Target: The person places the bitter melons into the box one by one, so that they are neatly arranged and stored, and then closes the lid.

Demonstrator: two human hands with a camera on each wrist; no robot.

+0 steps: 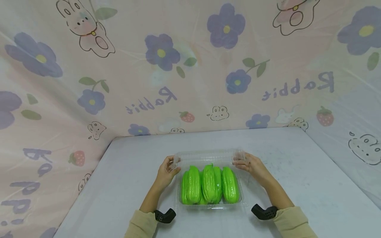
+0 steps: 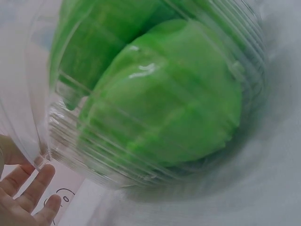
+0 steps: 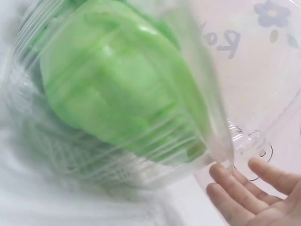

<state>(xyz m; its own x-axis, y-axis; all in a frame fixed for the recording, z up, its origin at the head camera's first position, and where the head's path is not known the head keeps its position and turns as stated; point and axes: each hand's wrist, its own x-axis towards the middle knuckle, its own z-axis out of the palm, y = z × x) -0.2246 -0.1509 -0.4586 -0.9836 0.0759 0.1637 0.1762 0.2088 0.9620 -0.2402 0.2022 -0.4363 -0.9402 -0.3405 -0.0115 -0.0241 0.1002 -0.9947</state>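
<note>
A clear plastic clamshell box (image 1: pixel 212 206) stands in front of me with its lid (image 1: pixel 208 155) raised at the far side. Inside lie several bright green, glossy, ribbed, gourd-like pieces (image 1: pixel 209 185), which fill both wrist views through the clear wall. My left hand (image 1: pixel 165 172) pinches the lid's left end between thumb and fingers. At the opposite end my right hand (image 1: pixel 253 167) touches the lid with nearly straight fingers. In the right wrist view its fingertips (image 3: pixel 221 174) meet the plastic edge at the box's far corner.
The box rests on a white table (image 1: pixel 134 158). Behind it and along both sides hangs a printed cloth (image 1: pixel 193 82) with rabbits, flowers and strawberries. Each wrist wears a black device; the right device (image 1: pixel 265 212) sits in front of the sleeve's cuff.
</note>
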